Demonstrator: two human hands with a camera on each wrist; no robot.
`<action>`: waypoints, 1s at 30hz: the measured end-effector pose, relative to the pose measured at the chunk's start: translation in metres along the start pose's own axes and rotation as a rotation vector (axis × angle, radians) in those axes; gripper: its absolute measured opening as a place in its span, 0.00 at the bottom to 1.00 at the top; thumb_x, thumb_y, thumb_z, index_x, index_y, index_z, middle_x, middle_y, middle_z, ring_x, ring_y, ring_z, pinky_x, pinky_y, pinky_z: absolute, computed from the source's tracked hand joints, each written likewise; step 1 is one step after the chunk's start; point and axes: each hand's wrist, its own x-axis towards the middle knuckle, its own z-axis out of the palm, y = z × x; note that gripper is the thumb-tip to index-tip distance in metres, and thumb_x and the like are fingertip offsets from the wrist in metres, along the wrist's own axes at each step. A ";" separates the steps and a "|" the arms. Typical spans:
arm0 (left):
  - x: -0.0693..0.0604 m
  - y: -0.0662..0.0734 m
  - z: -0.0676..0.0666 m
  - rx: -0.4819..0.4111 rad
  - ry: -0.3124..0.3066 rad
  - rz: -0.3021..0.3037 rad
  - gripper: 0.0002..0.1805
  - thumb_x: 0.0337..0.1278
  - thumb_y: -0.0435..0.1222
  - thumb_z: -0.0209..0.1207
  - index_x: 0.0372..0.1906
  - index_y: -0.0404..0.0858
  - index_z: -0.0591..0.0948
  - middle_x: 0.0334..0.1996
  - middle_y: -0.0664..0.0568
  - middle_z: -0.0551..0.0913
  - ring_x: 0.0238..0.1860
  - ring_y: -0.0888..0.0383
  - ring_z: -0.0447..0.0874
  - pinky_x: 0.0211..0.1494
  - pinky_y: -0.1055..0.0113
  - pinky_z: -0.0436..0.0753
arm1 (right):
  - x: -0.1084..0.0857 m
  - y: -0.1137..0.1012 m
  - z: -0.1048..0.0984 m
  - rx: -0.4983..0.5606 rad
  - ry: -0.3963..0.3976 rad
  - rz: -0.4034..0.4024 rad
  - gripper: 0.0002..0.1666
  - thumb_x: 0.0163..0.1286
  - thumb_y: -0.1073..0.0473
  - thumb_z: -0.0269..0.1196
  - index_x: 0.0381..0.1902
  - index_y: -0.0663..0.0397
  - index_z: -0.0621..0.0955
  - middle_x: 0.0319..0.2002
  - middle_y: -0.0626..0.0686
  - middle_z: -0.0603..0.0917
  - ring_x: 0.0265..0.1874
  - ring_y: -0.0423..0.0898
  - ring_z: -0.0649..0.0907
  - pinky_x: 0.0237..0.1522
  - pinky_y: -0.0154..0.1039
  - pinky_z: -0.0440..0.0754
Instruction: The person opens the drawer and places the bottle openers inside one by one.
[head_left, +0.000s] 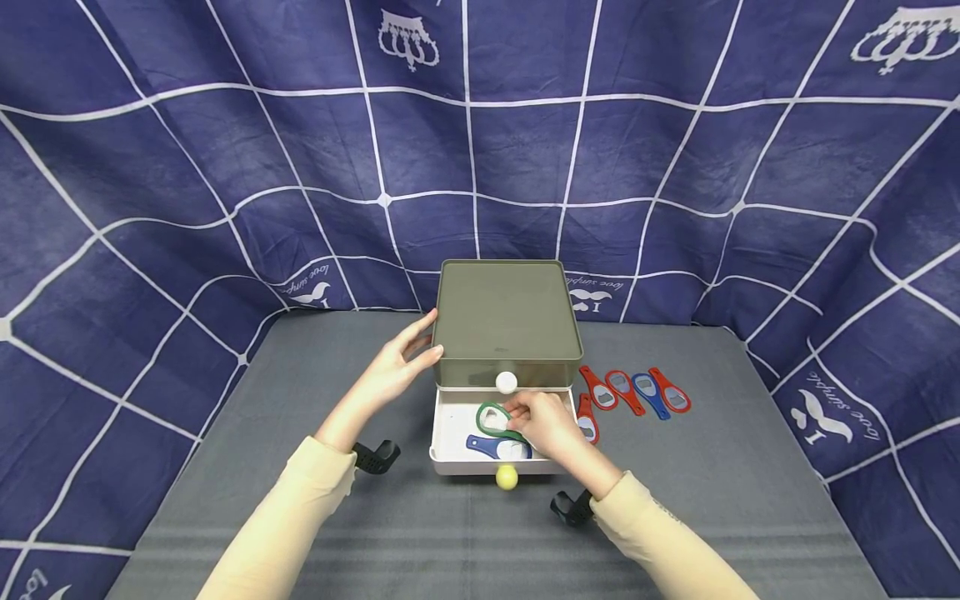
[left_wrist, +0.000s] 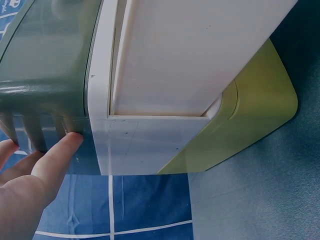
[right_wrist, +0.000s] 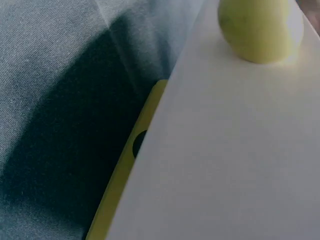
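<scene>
A small chest (head_left: 506,308) with a dark green top has its white lower drawer (head_left: 453,429) pulled out. My left hand (head_left: 390,367) rests against the chest's left side, its fingers (left_wrist: 62,155) touching the green wall in the left wrist view. Inside the drawer, my right hand (head_left: 547,425) pinches a green bottle opener (head_left: 487,428). Beside that lies a blue bottle opener (head_left: 483,446) on the drawer floor. The right wrist view shows mainly the drawer's front (right_wrist: 215,150) and its yellow knob (right_wrist: 262,30); the fingers are hidden there.
Several red bottle openers (head_left: 602,393) and a blue one (head_left: 651,395) lie on the grey tabletop (head_left: 697,475), right of the chest. A white knob (head_left: 506,382) marks the upper drawer. Behind hangs a blue curtain (head_left: 427,150) with white lines.
</scene>
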 end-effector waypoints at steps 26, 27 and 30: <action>0.001 0.001 0.001 -0.010 0.006 0.014 0.37 0.69 0.33 0.56 0.78 0.40 0.55 0.79 0.46 0.53 0.74 0.40 0.60 0.74 0.44 0.65 | -0.014 -0.001 -0.010 -0.020 0.026 -0.022 0.11 0.56 0.69 0.71 0.39 0.60 0.87 0.34 0.52 0.87 0.33 0.44 0.87 0.38 0.35 0.86; 0.001 0.001 0.001 -0.009 0.006 0.015 0.37 0.69 0.33 0.56 0.78 0.40 0.55 0.78 0.46 0.53 0.74 0.40 0.60 0.74 0.45 0.65 | -0.015 -0.001 -0.013 -0.003 0.034 -0.015 0.10 0.56 0.68 0.71 0.39 0.61 0.87 0.35 0.52 0.87 0.33 0.44 0.87 0.38 0.35 0.86; 0.000 0.001 0.001 -0.007 0.008 0.012 0.37 0.69 0.33 0.55 0.78 0.40 0.55 0.78 0.46 0.53 0.74 0.41 0.60 0.74 0.44 0.65 | -0.019 0.001 -0.025 0.044 0.062 0.008 0.09 0.58 0.67 0.71 0.39 0.60 0.88 0.35 0.52 0.89 0.32 0.43 0.87 0.37 0.35 0.86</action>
